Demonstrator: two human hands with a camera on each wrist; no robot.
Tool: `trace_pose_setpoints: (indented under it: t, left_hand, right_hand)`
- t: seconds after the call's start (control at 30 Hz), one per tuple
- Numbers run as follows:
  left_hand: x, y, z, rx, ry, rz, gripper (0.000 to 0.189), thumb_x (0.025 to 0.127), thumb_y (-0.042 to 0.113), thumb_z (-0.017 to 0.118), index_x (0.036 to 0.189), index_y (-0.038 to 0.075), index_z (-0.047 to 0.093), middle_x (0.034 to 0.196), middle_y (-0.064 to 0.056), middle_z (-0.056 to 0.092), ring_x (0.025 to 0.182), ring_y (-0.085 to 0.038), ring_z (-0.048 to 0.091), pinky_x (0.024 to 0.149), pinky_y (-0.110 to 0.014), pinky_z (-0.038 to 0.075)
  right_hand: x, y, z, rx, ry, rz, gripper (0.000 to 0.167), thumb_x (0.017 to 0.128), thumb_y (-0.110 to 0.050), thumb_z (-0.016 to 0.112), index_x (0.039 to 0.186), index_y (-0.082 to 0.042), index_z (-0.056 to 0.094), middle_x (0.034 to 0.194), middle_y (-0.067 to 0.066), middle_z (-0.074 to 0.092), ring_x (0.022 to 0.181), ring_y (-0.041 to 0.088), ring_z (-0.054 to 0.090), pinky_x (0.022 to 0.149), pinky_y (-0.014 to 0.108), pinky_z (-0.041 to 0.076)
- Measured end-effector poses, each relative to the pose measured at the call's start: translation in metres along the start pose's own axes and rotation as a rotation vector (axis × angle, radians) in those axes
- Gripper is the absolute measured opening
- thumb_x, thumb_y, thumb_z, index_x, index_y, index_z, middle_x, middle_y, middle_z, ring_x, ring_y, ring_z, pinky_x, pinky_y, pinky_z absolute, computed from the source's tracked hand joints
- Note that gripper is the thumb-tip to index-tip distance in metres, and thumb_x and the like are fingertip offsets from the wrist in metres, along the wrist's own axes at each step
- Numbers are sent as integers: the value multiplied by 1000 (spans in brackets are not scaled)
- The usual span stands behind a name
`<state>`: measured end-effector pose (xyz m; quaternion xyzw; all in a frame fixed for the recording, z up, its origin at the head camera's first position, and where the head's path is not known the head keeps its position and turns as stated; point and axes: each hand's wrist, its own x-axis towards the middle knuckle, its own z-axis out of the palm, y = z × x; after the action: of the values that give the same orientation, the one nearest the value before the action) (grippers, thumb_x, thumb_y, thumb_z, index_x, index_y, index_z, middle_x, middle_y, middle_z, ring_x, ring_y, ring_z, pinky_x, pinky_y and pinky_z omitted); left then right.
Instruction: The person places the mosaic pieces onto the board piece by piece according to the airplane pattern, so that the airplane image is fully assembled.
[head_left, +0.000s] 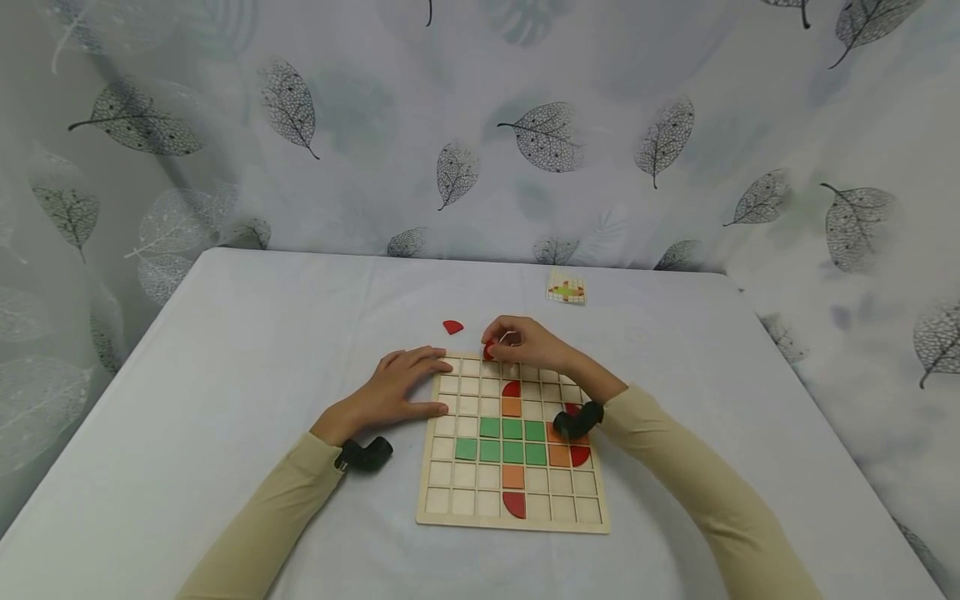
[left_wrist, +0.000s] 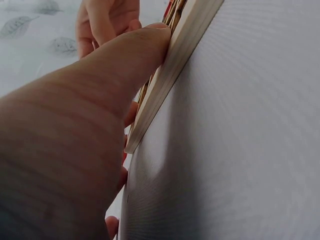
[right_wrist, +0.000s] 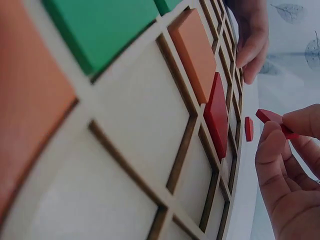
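A wooden grid board (head_left: pixel 442 475) lies on the table, with green, orange and red pieces set in several of its cells. My left hand (head_left: pixel 397 387) rests at the board's left edge, thumb (left_wrist: pixel 150 40) and fingertips touching the frame. Over the board's far edge, my right hand (head_left: pixel 528 342) pinches a red quarter-round piece (right_wrist: pixel 272 117) between thumb and fingers. Another red quarter-round piece (head_left: pixel 453 327) lies on the cloth just beyond the board, left of the right hand. A red piece (head_left: pixel 512 389) sits above an orange square (head_left: pixel 512 407) in the board's middle column.
A small card (head_left: pixel 566 288) printed with a coloured pattern on a grid lies near the table's far edge. White cloth (head_left: pixel 300 333) covers the table. Behind it hangs a leaf-patterned curtain (head_left: pixel 360 167). The right wrist's black camera (head_left: pixel 577 421) hides part of the board.
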<state>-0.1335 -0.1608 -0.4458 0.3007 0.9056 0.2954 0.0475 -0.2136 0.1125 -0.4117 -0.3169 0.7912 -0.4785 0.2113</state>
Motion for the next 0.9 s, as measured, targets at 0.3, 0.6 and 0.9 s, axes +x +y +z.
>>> trace_pose_setpoints:
  t: [0.3,0.6,0.9]
  left_hand:
    - [1,0,0,1,-4,0,59,86,44,72,136,18,54,152,-5,39,141,-24,33,113,-51,15]
    - [1,0,0,4,0,2,60,85,44,72,136,18,55,151,-6,40,141,-25,34,113,-52,16]
    - [1,2,-1,1,6,10,59,86,43,73,135,17,55,151,-7,40,140,-26,35,113,-53,16]
  right_hand:
    - [-5,-3,6,28,-31,10,13,95,-1,59,107,4,58,99,13,59,73,19,61,64,28,53]
    - [-10,-8,14,34,-112,-22,9,94,-5,62,101,1,60,94,9,62,69,26,61,62,32,54]
    - [-13,-9,21,50,-182,-38,6,93,-3,63,97,1,62,81,7,63,67,21,58,61,27,49]
